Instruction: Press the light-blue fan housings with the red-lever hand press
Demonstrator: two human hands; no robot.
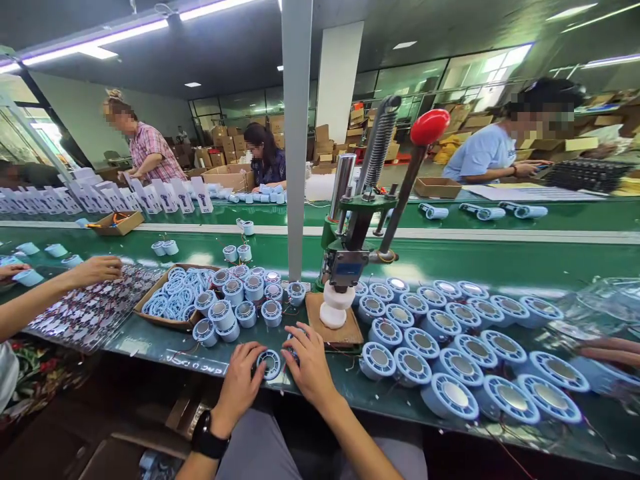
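Note:
Just in front of me, near the table edge, my left hand (241, 375) grips a light-blue round housing (270, 365) with a ring-shaped top. A dark watch is on that wrist. My right hand (311, 365) is curled close beside it, over another blue part (291, 353) that its fingers mostly hide. Beyond my right hand stands a hand press (345, 267) with a red-knobbed lever and a white round pressing block (336, 308) over a brown base board (314, 313).
Left of the press sit clustered blue housings (233, 291) and a carton of blue rings (181, 293). Rows of housings with grey disc tops (411, 365) fill the right. A co-worker's hand (95, 269) is over small parts at left, another hand (613, 350) at far right. A grey post (296, 133) rises ahead.

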